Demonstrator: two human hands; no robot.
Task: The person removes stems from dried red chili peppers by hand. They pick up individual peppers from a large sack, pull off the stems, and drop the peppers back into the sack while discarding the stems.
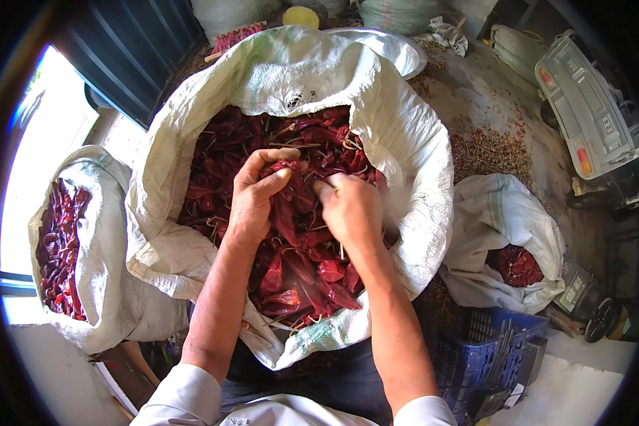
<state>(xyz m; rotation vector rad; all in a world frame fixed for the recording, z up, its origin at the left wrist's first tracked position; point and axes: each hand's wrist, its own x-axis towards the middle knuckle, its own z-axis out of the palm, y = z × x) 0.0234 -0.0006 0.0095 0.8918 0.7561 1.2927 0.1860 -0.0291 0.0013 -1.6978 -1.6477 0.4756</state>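
Note:
A large white woven sack with a rolled-out rim stands before me, full of dried red chili peppers, many with pale stems. Over the middle of the peppers, my left hand pinches a dried chili pepper between thumb and fingers. Close to its right is my right hand, its fingers curled and slightly blurred at the peppers. Whether anything is between its fingertips cannot be seen.
Smaller sacks of red peppers stand at the left and right. A blue plastic crate sits at the lower right. Behind are a metal basin, more sacks and scattered stems. A vehicle's grey rear box is at the far right.

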